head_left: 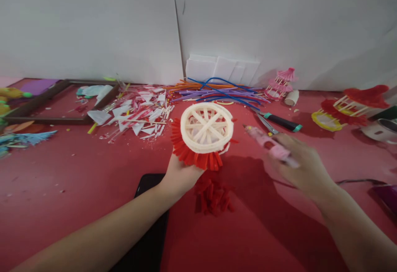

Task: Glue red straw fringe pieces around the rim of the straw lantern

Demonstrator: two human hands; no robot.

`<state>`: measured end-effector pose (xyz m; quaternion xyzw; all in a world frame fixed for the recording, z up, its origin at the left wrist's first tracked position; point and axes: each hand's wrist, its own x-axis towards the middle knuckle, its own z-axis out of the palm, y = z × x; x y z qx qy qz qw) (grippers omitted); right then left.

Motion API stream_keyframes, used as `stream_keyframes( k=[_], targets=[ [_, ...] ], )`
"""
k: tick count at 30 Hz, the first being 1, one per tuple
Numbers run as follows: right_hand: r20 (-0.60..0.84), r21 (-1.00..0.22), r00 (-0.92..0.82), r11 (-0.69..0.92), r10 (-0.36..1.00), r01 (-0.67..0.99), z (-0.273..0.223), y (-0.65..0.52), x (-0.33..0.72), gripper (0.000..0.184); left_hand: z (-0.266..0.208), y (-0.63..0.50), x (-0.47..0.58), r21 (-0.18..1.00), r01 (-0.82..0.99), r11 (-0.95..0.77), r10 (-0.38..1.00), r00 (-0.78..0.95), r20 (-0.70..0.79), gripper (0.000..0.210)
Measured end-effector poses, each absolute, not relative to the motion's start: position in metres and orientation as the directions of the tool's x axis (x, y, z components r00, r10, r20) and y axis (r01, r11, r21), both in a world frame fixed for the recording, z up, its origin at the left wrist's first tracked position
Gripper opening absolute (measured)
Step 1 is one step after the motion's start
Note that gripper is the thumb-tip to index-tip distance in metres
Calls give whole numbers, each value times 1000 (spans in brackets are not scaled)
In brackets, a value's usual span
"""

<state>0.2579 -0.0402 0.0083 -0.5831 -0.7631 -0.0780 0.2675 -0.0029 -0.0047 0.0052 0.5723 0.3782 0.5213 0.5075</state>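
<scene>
My left hand [182, 174] is closed under a round craft piece and holds it up over the table. Its cream top ring [207, 150] has spokes like a wheel, and a fringe of red strips [182, 150] runs along the left and lower side. To the right, my right hand [299, 162] is wrapped round a pink glue gun [276, 148]. The dark tip points left towards the craft piece and is apart from it. Below the piece lies a small pile of red strips [214, 197] on the table.
Scissors [282, 122] with black and green handles lie behind my right hand. Coloured pipe cleaners [214, 92] and scraps [139, 114] line the back. Red [353, 106] and pink [282, 83] tiered crafts stand right. A black flat device [145, 222] lies under my left arm.
</scene>
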Motion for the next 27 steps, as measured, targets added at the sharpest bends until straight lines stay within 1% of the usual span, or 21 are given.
stream_keyframes(
  k=[1, 2, 3, 5, 9, 11, 16, 19, 24, 27],
  targets=[
    [606, -234, -116, 316, 787, 919, 10, -42, 257, 16, 4, -5, -3, 976, -93, -196, 967, 149, 208, 54],
    [676, -262, -76, 336, 733, 905, 11, -44, 255, 17, 3, -5, -3, 977, -93, -194, 970, 133, 205, 52],
    [725, -280, -51, 361, 686, 890, 13, -47, 252, 19, 2, -4, -3, 977, -93, -194, 971, 122, 205, 51],
    [761, -280, -79, 436, 644, 856, 17, -53, 246, 20, 0, -4, -3, 976, -89, -198, 972, 108, 207, 50],
    [732, -288, -256, 627, 631, 724, 23, -60, 231, 21, 0, -3, -5, 980, -64, -187, 979, 72, 192, 57],
    [713, -307, -299, 665, 634, 681, 23, -61, 225, 24, 0, -3, -6, 983, -52, -176, 981, 66, 180, 58],
    [686, -307, -316, 654, 656, 691, 20, -61, 220, 22, 0, -5, -7, 982, -36, -187, 980, 60, 189, 57],
    [681, -341, -288, 640, 673, 688, 18, -62, 220, 21, 0, -6, -7, 984, -11, -180, 983, 32, 180, 59],
    [651, -334, -304, 622, 695, 708, 18, -63, 221, 19, 2, -6, -6, 979, -51, -198, 973, 111, 203, 54],
    [652, -335, -305, 625, 694, 705, 17, -63, 221, 18, 4, -4, -4, 973, -70, -220, 965, 128, 227, 56]
  ],
)
